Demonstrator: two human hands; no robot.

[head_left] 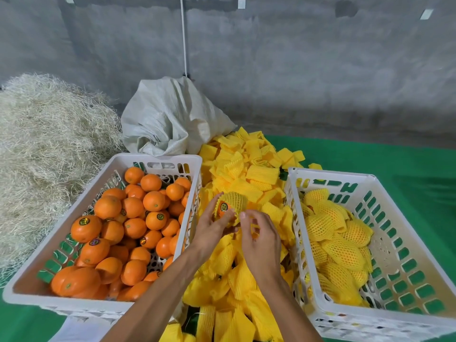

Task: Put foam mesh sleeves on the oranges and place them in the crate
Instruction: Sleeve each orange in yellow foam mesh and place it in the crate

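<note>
My left hand holds an orange with a dark sticker, partly covered by a yellow foam mesh sleeve. My right hand pinches the sleeve's lower edge just right of the orange. A white crate on the left holds several bare oranges. A second white crate on the right holds several sleeved oranges. Between the crates lies a heap of loose yellow sleeves.
A pile of pale straw fills the far left. A white woven sack stands behind the left crate against the grey wall. Everything rests on a green surface.
</note>
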